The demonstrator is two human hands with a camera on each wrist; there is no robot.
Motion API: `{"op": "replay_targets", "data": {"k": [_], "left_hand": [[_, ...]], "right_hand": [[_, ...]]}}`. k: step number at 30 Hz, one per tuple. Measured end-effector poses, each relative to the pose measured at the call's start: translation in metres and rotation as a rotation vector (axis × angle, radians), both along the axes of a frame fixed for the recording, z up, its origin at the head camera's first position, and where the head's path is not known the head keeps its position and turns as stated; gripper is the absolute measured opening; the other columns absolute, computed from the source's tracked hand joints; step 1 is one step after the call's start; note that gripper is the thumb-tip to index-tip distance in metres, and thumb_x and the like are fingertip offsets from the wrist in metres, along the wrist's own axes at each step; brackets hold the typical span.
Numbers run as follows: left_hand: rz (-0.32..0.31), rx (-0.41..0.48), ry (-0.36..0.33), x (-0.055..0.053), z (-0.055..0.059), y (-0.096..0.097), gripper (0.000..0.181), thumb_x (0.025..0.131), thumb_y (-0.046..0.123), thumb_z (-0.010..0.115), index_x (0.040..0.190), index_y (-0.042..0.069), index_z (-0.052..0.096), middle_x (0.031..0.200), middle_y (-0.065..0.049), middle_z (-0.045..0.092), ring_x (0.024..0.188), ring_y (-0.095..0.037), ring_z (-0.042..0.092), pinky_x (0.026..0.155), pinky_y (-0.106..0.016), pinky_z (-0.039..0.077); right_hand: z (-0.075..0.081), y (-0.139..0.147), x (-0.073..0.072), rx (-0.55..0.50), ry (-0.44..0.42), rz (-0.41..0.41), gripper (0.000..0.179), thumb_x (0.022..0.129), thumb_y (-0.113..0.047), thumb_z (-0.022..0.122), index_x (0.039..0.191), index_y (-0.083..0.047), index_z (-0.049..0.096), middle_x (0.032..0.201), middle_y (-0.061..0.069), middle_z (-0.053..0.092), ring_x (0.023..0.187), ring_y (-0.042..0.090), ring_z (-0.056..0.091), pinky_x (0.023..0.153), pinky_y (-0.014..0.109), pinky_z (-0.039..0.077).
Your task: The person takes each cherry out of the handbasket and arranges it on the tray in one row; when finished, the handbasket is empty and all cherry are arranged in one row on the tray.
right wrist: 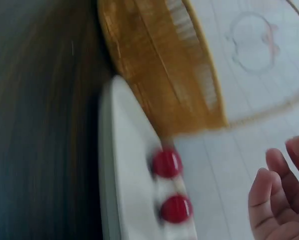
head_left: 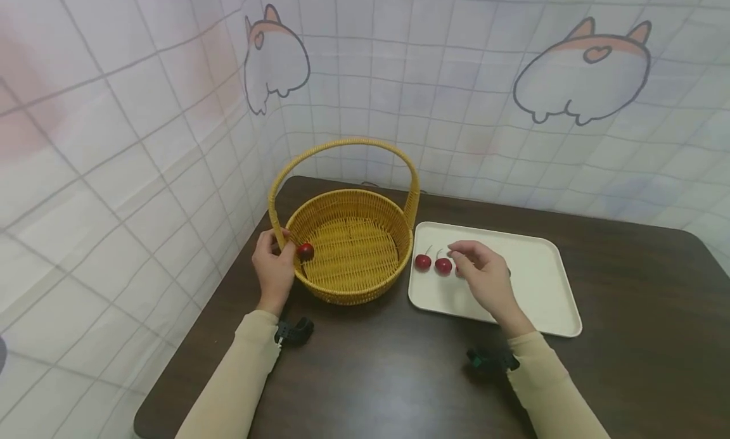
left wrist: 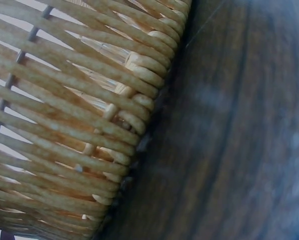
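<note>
My left hand (head_left: 275, 268) grips the yellow wicker basket (head_left: 348, 294) at its left side, where the arched handle meets the rim. Just inside the rim, close to that thumb, is a dark red cherry (head_left: 305, 251). The basket's woven side (left wrist: 64, 110) fills much of the left wrist view. Over the white tray (head_left: 542, 299) hovers my right hand (head_left: 485, 277), thumb and fingers apart and nothing between them. Two cherries with stems, a left one (head_left: 422, 262) and a right one (head_left: 443, 266), lie on the tray; the hand partly hides another cherry (head_left: 459, 272).
The dark wooden table (head_left: 376, 369) carries the basket and, to its right, the tray. A tall handle (head_left: 356, 141) arches over the basket. A white gridded curtain with cartoon animals (head_left: 582, 78) hangs behind and along the left edge.
</note>
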State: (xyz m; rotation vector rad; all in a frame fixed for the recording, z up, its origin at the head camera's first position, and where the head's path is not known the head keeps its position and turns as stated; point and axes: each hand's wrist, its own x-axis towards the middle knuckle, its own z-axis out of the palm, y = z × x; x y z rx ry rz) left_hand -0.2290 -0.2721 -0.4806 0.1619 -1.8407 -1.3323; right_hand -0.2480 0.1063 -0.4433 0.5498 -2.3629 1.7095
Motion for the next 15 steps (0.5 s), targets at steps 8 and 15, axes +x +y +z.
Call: {"op": "replay_targets", "data": {"k": [8, 15], "left_hand": [[-0.002, 0.012, 0.021, 0.007, 0.012, 0.006, 0.011, 0.087, -0.005, 0.063, 0.097, -0.005, 0.066, 0.097, -0.019, 0.063, 0.075, -0.01, 0.056, 0.062, -0.016, 0.044], [-0.003, -0.023, 0.027, 0.019, 0.031, 0.017, 0.006, 0.086, -0.005, 0.064, 0.092, -0.006, 0.064, 0.093, -0.023, 0.061, 0.073, -0.014, 0.057, 0.062, -0.016, 0.044]], "right_hand": [[0.032, -0.084, 0.007, -0.042, -0.002, 0.168, 0.021, 0.096, -0.01, 0.06, 0.112, 0.003, 0.066, 0.106, 0.016, 0.068, 0.092, 0.018, 0.064, 0.083, 0.034, 0.054], [0.024, -0.125, -0.005, 0.126, -0.01, 0.262, 0.023, 0.095, -0.018, 0.062, 0.114, -0.006, 0.067, 0.11, 0.005, 0.069, 0.099, 0.018, 0.064, 0.088, 0.038, 0.052]]}}
